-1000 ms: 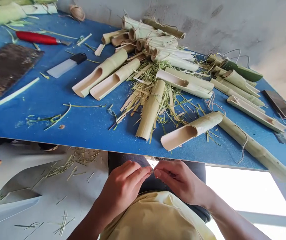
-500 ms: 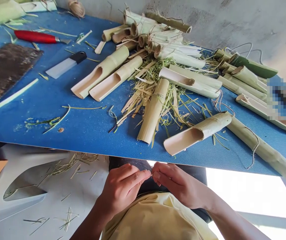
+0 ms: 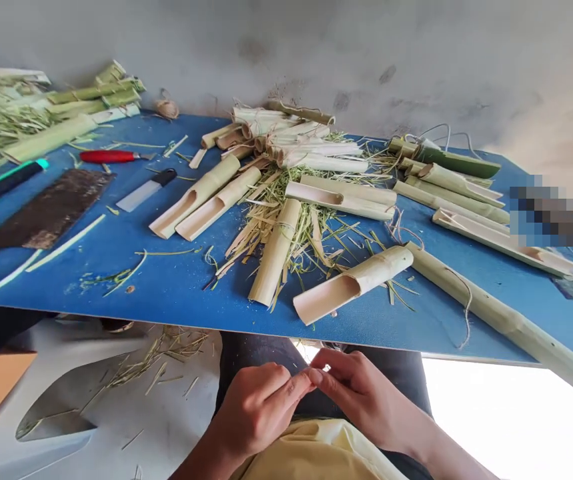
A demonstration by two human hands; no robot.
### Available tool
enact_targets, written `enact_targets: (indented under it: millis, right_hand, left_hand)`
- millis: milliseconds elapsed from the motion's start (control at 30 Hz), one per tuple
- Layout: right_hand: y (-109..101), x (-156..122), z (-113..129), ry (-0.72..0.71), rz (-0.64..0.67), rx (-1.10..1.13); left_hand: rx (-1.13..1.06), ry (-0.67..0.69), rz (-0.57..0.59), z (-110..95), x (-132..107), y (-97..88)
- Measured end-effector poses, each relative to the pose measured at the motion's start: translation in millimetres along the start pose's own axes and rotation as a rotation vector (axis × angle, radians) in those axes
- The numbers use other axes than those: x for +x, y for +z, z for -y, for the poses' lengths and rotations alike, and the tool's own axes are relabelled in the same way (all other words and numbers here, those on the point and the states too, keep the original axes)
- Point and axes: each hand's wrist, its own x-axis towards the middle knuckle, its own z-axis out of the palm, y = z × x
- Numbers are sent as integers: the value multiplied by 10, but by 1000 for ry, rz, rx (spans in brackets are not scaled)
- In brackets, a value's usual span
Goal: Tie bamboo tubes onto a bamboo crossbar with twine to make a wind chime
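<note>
Left hand (image 3: pixel 261 405), right hand (image 3: pixel 372 399): fingertips pinched together; contents indiscernible. Apparent step: fine fingerwork; next move calls for steadiness.

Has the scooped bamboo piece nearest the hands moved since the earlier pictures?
No: the scooped bamboo piece keeps its place relative to the blue table; the view shifted.

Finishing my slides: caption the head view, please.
Left hand and right hand meet before a blue table strewn with bamboo and shavings.

Bamboo tubes (image 3: pixel 276 250) look smooth, the metal cleaver (image 3: pixel 63 207) rough.
</note>
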Motion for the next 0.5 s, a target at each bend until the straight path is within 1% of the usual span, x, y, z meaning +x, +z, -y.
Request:
enact_targets:
  millis: [67,167,200,267,333,367,400,433,500]
  right_hand:
    - [-22,-29,-7,-5,26,41]
    - [-48,-45,6,-48,38,66]
    - [-56,-48,15,-70,23,62]
    - [-76,-62,35,-118,-41,37]
    - [-104,-90,49,-156,-136,-2]
    - [-121,-109,49,-171,-184,-20]
    - [-137,-129,44,-186,-225,-32]
    - [-154,-150,32,-197,-254,-36]
    - [-181,-190,-9,-209,-291,-24]
  left_hand:
    - [50,32,2,-58,33,-18]
    - [68,-18,56,-173,138,-142]
    - [73,-34,82,-207,187,-217]
    - [95,-25,104,-234,300,-418]
    - [162,-26,70,-170,427,-665]
    - [224,-71,40,-100,492,-791]
    - [320,-162,1,-12,556,-909]
    - [447,-273,-12,88,618,-1012]
    - [657,-472,58,277,726,-1152]
